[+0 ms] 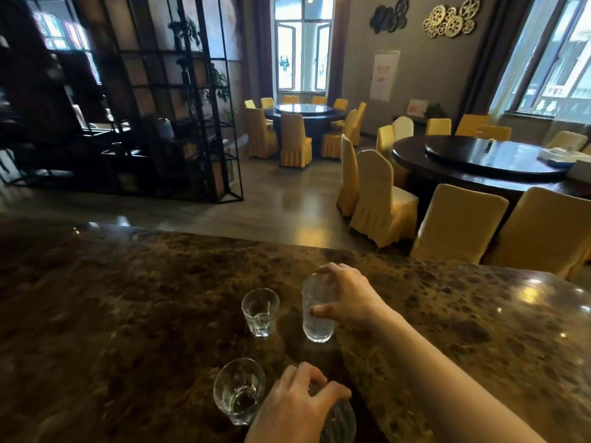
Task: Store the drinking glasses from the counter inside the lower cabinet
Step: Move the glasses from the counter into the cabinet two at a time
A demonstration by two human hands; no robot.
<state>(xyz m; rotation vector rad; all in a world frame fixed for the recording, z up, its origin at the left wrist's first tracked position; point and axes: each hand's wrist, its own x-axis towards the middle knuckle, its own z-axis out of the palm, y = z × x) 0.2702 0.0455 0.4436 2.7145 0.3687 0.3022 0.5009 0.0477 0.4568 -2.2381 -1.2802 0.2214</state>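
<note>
Several clear drinking glasses stand on a dark speckled stone counter (128, 314). My right hand (345, 295) grips a tall ribbed glass (316, 321) from above, fingers over its rim. My left hand (297, 401) is closed over the top of another ribbed glass (340, 423) at the bottom edge, mostly hidden by the hand. A short tumbler (259, 311) stands free just left of the tall glass. A rounder glass (238, 391) stands free left of my left hand. The lower cabinet is not in view.
Beyond the counter's far edge is a tiled floor with round dark dining tables (479, 161) ringed by yellow-covered chairs (380, 199). A black metal shelving unit (160, 107) stands at the left. Windows line the back and right walls.
</note>
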